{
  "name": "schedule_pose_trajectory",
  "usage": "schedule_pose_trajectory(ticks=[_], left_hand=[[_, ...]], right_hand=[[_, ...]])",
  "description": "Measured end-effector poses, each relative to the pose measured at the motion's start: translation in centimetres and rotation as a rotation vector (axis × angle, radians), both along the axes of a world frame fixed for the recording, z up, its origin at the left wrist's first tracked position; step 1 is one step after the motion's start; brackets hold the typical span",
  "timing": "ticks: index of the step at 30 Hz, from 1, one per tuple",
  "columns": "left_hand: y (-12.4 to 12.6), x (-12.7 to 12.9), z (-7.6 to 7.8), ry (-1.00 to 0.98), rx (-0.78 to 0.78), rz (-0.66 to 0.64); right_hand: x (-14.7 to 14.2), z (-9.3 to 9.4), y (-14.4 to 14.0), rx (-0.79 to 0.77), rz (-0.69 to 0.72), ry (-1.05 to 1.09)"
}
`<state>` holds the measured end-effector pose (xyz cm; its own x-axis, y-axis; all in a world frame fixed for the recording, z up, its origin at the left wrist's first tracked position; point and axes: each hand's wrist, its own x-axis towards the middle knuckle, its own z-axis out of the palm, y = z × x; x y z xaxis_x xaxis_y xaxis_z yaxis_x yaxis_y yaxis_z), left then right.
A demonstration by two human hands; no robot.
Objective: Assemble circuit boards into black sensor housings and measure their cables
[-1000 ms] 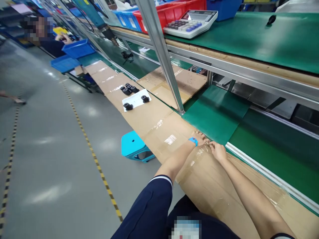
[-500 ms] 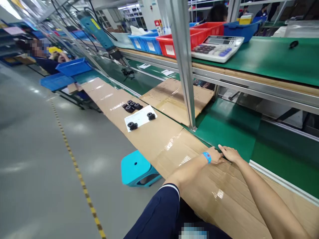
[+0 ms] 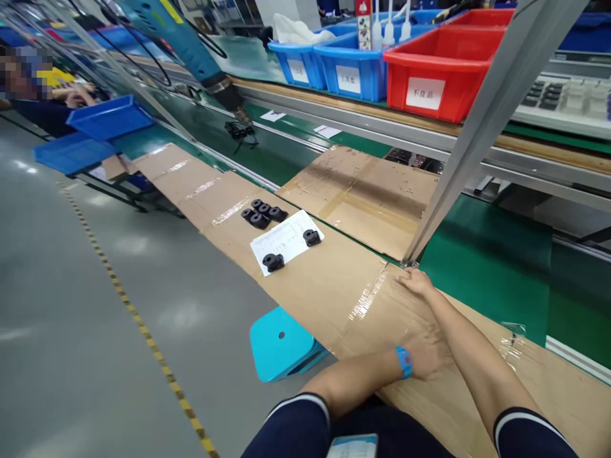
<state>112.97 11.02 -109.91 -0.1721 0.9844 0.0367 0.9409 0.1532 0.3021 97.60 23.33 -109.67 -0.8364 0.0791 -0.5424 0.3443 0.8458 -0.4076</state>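
My left hand (image 3: 428, 355), with a blue band (image 3: 403, 362) on its wrist, lies low over the brown cardboard sheet (image 3: 329, 261) on the bench. Motion blurs its fingers, but the hand looks spread and flat, with nothing visible in it. Close to the foot of the metal post (image 3: 470, 137), my right hand (image 3: 416, 280) rests on the cardboard near its far edge. Its fingers point left, stretched out, and no object shows in them. Beyond both hands, a printed paper (image 3: 289, 236) carries two black round parts, one (image 3: 273, 262) nearer and one (image 3: 311, 237) farther.
Several more black parts (image 3: 260, 214) stand grouped behind the paper. A teal power tool (image 3: 191, 48) hangs above the line. Blue bins (image 3: 351, 73) and a red bin (image 3: 436, 76) line the shelf. A turquoise stool (image 3: 281, 343) stands beside the bench. Another person (image 3: 33, 95) sits far left.
My hands, close together at the cardboard's far edge before, are now apart. The left has come back toward my body; the right is by the post. The camera view has shifted.
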Motion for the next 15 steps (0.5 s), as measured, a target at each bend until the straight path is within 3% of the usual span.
schedule_pose_trajectory(ticks=[1,5,8,11,15], left_hand=[[-2.6,0.0,-0.4,-0.007,0.002,0.050],[-13.1,-0.3,-2.7,-0.142,-0.085,0.603],[-18.7,-0.8,-3.7,-0.137,-0.167,0.870],[-22.0,-2.2,-4.1,-0.121,-0.198,0.951],[-25.1,-5.7,-4.8,-0.120,-0.189,0.908]], right_hand=[[-0.8,-0.1,-1.0,-0.006,-0.002,0.006],[-3.7,-1.0,-5.0,0.037,-0.091,-0.014],[-4.9,-1.7,-6.7,0.111,-0.229,-0.055],[-5.5,-2.0,-7.0,0.155,-0.360,-0.075],[-6.4,-2.7,-6.8,0.163,-0.506,-0.087]])
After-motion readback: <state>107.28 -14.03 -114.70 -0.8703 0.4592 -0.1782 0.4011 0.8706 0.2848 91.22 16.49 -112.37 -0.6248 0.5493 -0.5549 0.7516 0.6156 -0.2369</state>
